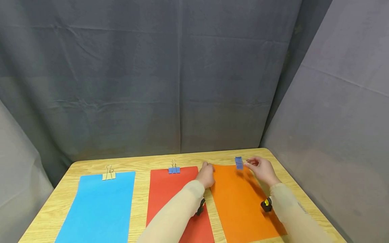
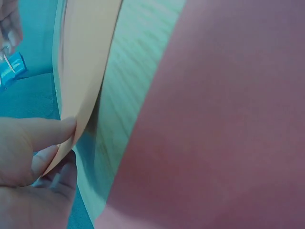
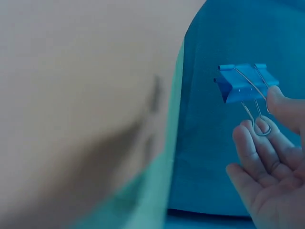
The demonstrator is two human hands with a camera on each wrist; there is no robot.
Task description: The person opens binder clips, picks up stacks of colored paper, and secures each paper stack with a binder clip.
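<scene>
My left hand (image 1: 206, 174) pinches the far left corner of the orange paper (image 1: 240, 206). In the left wrist view that edge of the paper (image 2: 90, 62) curves up off the table between thumb and fingers. Over the paper's far edge, my right hand (image 1: 262, 170) holds a blue binder clip (image 1: 238, 163) by its wire handles. The right wrist view shows the thumb on one handle and fingertips on the other, the clip (image 3: 245, 83) pointing away from the palm. Its shadow falls on the orange sheet.
Left of the orange paper lies a red sheet (image 1: 161, 189) with a blue binder clip (image 1: 174, 170) on its far edge. Farther left is a blue sheet (image 1: 100, 206) with a yellow binder clip (image 1: 108, 176). All lie on a wooden table (image 1: 141, 189); grey curtains (image 1: 121, 84) hang behind.
</scene>
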